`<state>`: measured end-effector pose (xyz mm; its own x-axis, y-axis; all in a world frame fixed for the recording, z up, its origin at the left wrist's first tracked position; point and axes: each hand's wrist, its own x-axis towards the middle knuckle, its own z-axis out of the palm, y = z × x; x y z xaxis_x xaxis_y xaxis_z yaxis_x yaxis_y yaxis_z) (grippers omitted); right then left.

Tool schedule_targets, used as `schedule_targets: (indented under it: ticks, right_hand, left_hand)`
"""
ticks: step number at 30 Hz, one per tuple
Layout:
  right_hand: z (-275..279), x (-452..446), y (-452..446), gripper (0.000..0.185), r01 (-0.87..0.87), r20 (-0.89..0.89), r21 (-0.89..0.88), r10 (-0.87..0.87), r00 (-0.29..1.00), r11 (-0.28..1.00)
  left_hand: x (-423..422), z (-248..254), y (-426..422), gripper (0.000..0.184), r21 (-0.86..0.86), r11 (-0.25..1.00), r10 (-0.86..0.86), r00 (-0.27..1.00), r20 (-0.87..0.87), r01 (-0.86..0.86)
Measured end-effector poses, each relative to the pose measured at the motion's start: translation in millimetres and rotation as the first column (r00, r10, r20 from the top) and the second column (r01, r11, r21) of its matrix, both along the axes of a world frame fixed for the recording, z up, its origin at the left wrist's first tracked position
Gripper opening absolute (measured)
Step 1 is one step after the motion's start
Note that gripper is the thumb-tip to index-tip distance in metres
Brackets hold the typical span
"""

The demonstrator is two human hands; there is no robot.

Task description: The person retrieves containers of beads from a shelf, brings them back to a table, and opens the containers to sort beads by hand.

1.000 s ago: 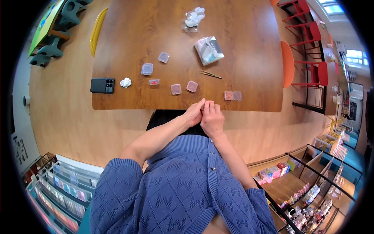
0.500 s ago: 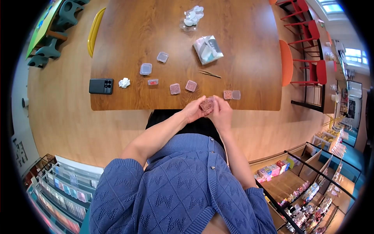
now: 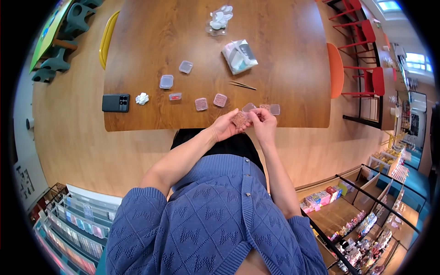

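My left hand (image 3: 223,127) is closed around a small clear plastic box (image 3: 239,120) filled with tiny reddish-brown pieces, just over the table's near edge. The box's clear lid (image 3: 249,107) stands open on the far side. My right hand (image 3: 264,120) pinches at the lid's edge, with thumb and forefinger together. Behind the right fingers, partly hidden, lies another open box whose clear lid (image 3: 275,109) is folded out to the right. To the left, two closed boxes (image 3: 201,104) hold similar pinkish pieces.
On the wooden table (image 3: 293,64) lie tweezers (image 3: 243,85), a tissue pack (image 3: 240,57), white pieces in clear plastic (image 3: 220,20), pale clear boxes (image 3: 166,82), a small box with red contents (image 3: 175,96), a crumpled tissue (image 3: 142,98) and a black phone (image 3: 115,103).
The box lid has swung up and away from the box, so the pieces inside lie exposed. My right hand has shifted slightly right and away. The view has moved a little.
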<state>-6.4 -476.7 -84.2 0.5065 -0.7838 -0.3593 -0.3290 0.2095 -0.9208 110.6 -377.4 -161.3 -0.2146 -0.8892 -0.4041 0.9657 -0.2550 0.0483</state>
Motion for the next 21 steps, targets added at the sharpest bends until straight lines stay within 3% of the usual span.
schedule_targets:
  ticks: [3, 5, 9, 12, 15, 17, 21]
  right_hand:
    - [1, 4, -5, 0.005, 0.067, -0.003, 0.049, -0.066, 0.998, 0.997]
    - [3, 4, -5, 0.004, -0.034, -0.037, -0.156, 0.029, 0.999, 0.987]
    - [-6, 3, -9, 0.005, 0.021, -0.002, -0.129, -0.021, 1.0, 0.991]
    - [-16, 2, -11, 0.006, -0.024, -0.063, -0.24, 0.009, 0.998, 0.97]
    - [-27, 3, -19, 0.007, 0.01, -0.043, -0.362, -0.028, 0.999, 0.932]
    - [-31, 4, -23, 0.008, -0.056, -0.104, -0.412, 0.014, 0.994, 0.909]
    - [-66, 6, -38, 0.01, -0.079, -0.145, -0.405, 0.021, 0.989, 0.911]
  left_hand:
    - [-1, 3, -5, 0.049, 0.0, 1.0, 0.014, 1.0, 0.009, -0.014]
    - [0, 2, -6, 0.046, 0.059, 0.998, 0.027, 0.998, 0.059, -0.03]
    - [-2, -2, -11, 0.051, 0.064, 0.998, 0.013, 0.995, 0.097, -0.019]
    - [-3, -1, -10, 0.057, 0.082, 0.996, 0.011, 0.992, 0.129, -0.021]
    - [-3, 3, -10, 0.065, 0.217, 0.976, -0.021, 0.98, 0.196, -0.023]
    - [-6, -7, -7, 0.067, 0.434, 0.901, -0.102, 0.965, 0.243, -0.014]
    - [-5, -18, 10, 0.057, 0.552, 0.834, -0.191, 0.932, 0.308, -0.011]
